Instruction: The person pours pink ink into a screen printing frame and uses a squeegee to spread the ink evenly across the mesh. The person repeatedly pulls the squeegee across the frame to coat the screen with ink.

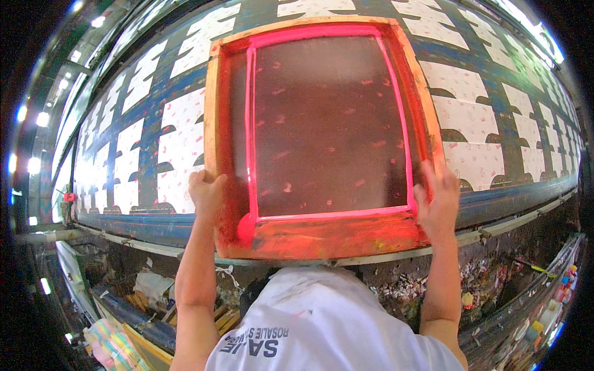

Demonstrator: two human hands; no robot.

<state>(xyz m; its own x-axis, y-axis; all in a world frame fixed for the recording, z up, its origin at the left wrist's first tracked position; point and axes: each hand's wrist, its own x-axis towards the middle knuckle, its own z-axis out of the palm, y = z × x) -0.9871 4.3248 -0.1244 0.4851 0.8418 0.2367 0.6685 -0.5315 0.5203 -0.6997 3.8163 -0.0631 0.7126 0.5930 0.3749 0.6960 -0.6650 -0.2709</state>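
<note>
A large wooden screen printing frame [212, 117] lies in front of me, over the long printing table. Its dark mesh [328, 123] shows small scattered pink motifs. Bright pink ink [315, 33] lines the mesh on all sides, with a blob at the near left corner. My left hand [207, 190] is closed around the frame's left side, near its lower end. On the opposite side my right hand [440, 201] grips the frame's right edge, thumb on the inner side; its fingers are slightly blurred. What lies directly beneath the frame is hidden.
White cut fabric pieces [473, 133] with small pink prints lie in rows on the blue-stained table [139, 219]. A rail [495, 232] runs along its near edge. Below are scraps and debris [445, 278], and small coloured containers [547, 315] stand at the lower right.
</note>
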